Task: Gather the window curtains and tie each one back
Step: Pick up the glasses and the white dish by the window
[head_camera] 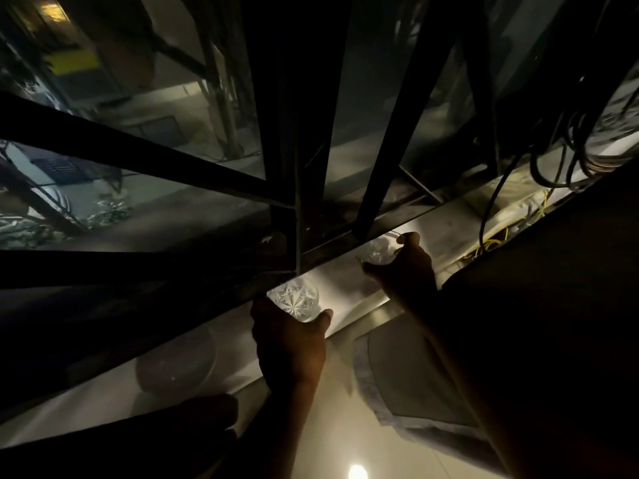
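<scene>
At the lower right of the frame, grey hemmed fabric, seemingly a curtain, hung loose and untied below the windowsill. Left of centre, the left hand curled round a cut-glass tumbler on the sill. Further up and right, the right hand gripped a second glass. Clearing both looked like the step in hand. It called for lifting them straight up, clear of the window bars, and setting them well away from the fabric before gathering.

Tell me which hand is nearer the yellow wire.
Right. The right hand, gripping a glass, sits just left of the yellow wire; the left hand grips a second glass farther left along the sill.
</scene>
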Available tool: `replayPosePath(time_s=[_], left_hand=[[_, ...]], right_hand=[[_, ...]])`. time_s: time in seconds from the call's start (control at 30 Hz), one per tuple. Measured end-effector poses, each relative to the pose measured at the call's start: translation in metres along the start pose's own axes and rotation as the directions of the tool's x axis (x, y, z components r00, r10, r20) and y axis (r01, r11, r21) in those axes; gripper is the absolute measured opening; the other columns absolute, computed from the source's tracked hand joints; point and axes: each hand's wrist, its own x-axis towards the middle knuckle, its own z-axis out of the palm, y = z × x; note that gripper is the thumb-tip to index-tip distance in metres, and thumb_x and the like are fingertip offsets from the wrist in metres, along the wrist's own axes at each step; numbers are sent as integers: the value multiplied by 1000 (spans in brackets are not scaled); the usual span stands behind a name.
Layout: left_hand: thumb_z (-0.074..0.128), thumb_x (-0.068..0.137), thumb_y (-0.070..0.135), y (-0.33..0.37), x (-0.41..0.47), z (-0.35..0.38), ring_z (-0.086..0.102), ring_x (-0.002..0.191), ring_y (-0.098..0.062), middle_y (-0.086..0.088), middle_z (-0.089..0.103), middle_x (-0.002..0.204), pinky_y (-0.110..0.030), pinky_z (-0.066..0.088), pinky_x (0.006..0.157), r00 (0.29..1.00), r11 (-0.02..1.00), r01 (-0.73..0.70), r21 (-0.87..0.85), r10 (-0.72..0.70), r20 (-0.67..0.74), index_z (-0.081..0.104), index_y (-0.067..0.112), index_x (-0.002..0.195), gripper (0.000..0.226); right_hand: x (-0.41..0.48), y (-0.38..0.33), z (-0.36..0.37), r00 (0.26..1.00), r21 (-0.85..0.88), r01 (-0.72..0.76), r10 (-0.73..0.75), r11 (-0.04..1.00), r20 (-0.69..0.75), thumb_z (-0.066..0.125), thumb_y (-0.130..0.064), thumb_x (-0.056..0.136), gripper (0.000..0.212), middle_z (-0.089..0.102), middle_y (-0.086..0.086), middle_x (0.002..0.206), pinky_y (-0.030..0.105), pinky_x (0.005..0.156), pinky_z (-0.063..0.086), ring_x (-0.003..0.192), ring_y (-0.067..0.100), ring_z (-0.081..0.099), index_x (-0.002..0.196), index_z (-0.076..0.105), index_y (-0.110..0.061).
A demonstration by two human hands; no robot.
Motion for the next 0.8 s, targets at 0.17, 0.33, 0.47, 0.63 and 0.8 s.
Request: replayPosePath(time_s=[0.17, 0.33, 0.47, 0.63, 0.8], left_hand=[[87, 65, 25, 1, 5, -7, 58, 118, -29, -7, 62, 127, -27, 39, 84, 998, 999, -32, 37, 30, 48, 52, 15, 132, 76], [86, 62, 26, 4, -12, -26, 62, 108, -32, -9, 66, 116, -30, 41, 78, 993, 989, -78, 128, 66, 101, 54, 15, 121, 67], [86, 62, 29, 27, -43, -63, 63, 105, -32, -6, 67, 109, -28, 41, 76, 980, 983, -134, 121, 113, 164, 55, 17, 117, 65], [84, 58, 41, 82, -92, -130, 64, 100, -16, 11, 66, 106, -24, 40, 75, 938, 960, -266, 83, 238, 252, 57, 29, 115, 65], [74, 50, 58, 166, -155, -197, 59, 85, 1, 23, 62, 89, -24, 49, 71, 831, 908, -418, 22, 372, 412, 51, 40, 99, 57]], right_hand=[[-22, 2, -12, 999, -9, -35, 35, 999, 16, 90, -33, 64, 70, 67, 6, 106, 26, 58, 48, 88, 24, 65, 116, 47, -17], [-73, 6, -38, 993, 0, -22, 22, 1000, 116, 86, -39, 70, 74, 59, -2, 109, 25, 68, 48, 92, 16, 60, 126, 41, -18], [-129, 6, -65, 974, 87, -94, 74, 992, 214, 81, -59, 50, 80, 66, -5, 103, 28, 84, 51, 99, 16, 65, 112, 60, -14], [-204, -33, -141, 952, 161, -78, 26, 984, 304, 72, -56, 68, 68, 64, -4, 113, 17, 90, 41, 111, 14, 61, 123, 61, -17], [-261, -69, -251, 913, 176, -142, 61, 974, 403, 73, -19, 88, 51, 62, -1, 126, 14, 86, 47, 125, 21, 57, 136, 55, -13]])
